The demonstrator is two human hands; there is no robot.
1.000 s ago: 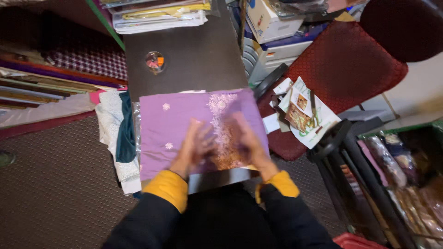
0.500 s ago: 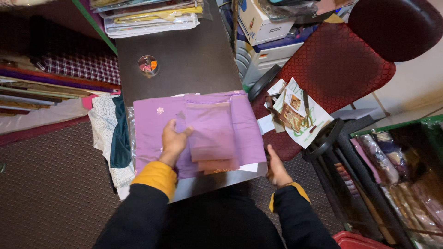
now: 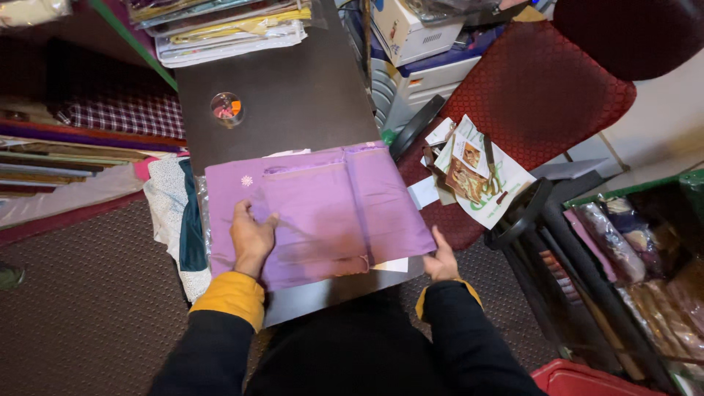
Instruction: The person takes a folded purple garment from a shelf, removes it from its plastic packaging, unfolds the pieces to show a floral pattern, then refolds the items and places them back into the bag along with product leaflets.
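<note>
A folded purple fabric (image 3: 323, 209) with a small white embroidered flower lies flat on a dark table (image 3: 293, 88). My left hand (image 3: 251, 236) rests on the fabric's left part, thumb and fingers pinching a fold. My right hand (image 3: 442, 260) sits at the fabric's lower right corner, fingers tucked under its edge. A white sheet (image 3: 391, 265) peeks out beneath the fabric near that corner. Both sleeves are dark with yellow cuffs.
A small round clear container (image 3: 226, 108) stands on the table behind the fabric. Stacked papers (image 3: 220, 29) lie at the far edge. A red chair (image 3: 539, 88) with printed leaflets (image 3: 477, 172) is right. Folded cloths (image 3: 176, 213) hang left. Fabric rolls fill the left shelf.
The embroidered side has been folded under, so the fabric now shows plain purple. My left hand slid left onto a fold and my right hand dropped to the lower right corner.
</note>
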